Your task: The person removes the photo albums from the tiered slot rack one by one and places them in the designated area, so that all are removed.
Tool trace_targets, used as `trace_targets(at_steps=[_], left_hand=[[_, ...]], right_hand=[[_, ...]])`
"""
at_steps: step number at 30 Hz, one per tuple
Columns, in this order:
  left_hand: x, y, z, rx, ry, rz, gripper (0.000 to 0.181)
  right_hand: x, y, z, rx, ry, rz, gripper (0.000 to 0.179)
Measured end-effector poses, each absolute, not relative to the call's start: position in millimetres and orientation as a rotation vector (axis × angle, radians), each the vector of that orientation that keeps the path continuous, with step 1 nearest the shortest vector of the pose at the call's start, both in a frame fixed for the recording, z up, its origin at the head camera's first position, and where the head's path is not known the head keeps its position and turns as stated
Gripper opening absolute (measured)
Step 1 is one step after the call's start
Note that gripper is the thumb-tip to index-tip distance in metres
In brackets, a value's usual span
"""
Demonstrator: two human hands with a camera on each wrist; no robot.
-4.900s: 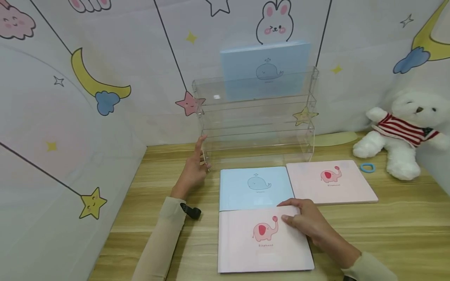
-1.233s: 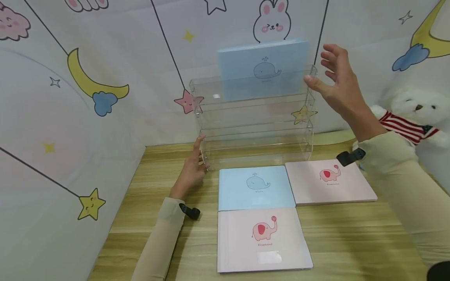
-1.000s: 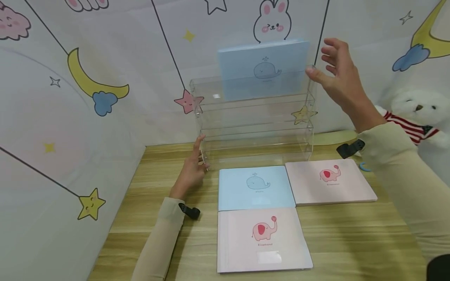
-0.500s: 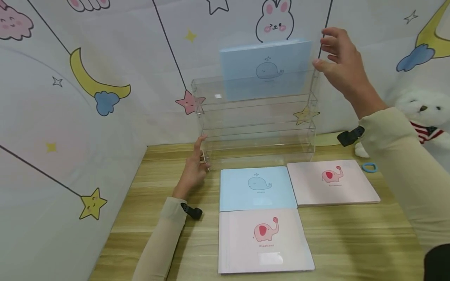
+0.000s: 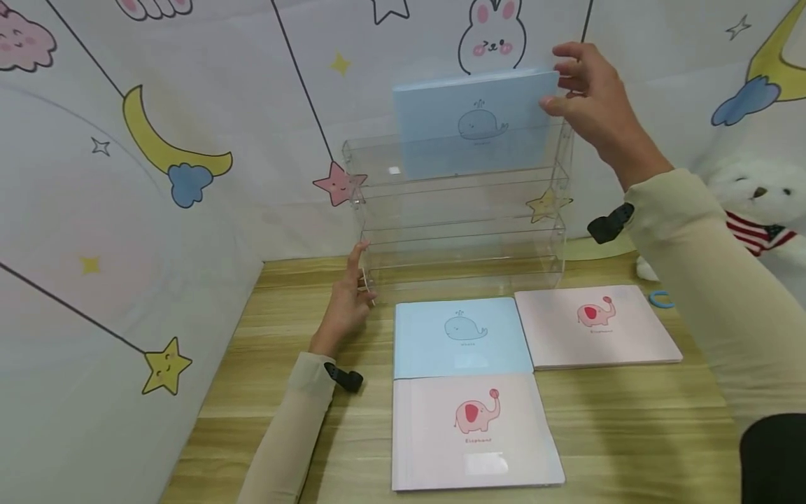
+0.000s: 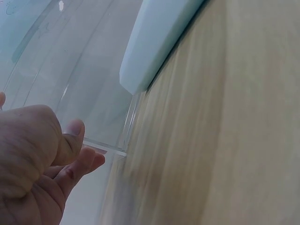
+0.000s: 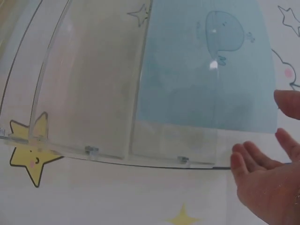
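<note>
My left hand [image 5: 343,308] holds the lower left side panel of a clear acrylic rack [image 5: 462,245]. In the left wrist view the thumb [image 6: 72,136] is on one side of the panel's edge and fingers lie on the other. A blue book with a whale drawing [image 5: 434,126] stands in the rack's top tier. Beside its right edge is my right hand [image 5: 598,98], fingers spread and loosely bent, with a gap between them and the book in the right wrist view. Below the rack lie a second blue whale book [image 5: 422,336] and two pink elephant books [image 5: 428,448].
The other pink book [image 5: 548,329] lies to the right, near a blue ring [image 5: 660,299]. A white teddy bear [image 5: 749,182] in a striped top sits at the back right, partly behind the right sleeve. A patterned cloth wall [image 5: 283,126] stands behind the rack.
My right hand has left the near pink book and risen to the rack's top right. In the last second it moved up, then left toward the standing blue book. The left hand stays put.
</note>
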State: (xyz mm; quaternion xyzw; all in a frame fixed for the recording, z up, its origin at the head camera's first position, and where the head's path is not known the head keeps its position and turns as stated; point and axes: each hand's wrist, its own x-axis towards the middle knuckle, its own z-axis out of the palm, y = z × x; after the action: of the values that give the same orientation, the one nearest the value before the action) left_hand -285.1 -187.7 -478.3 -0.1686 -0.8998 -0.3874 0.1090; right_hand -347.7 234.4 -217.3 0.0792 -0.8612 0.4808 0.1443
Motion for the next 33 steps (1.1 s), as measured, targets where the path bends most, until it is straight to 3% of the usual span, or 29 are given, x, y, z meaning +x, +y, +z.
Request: trace_targets(at_steps=[17,33], left_hand=[[-287.7,-187.9,-482.4,-0.46,-2.643,-1.163,0.102],[-286.5,-187.0,-479.2,-0.465,-2.649,-1.185,0.105]], right_hand=[[-360.4,229.0,-231.9,0.376,-2.32,1.593,0.054],[-374.9,230.6,-224.1,0.344,-2.313,1.766,0.039]])
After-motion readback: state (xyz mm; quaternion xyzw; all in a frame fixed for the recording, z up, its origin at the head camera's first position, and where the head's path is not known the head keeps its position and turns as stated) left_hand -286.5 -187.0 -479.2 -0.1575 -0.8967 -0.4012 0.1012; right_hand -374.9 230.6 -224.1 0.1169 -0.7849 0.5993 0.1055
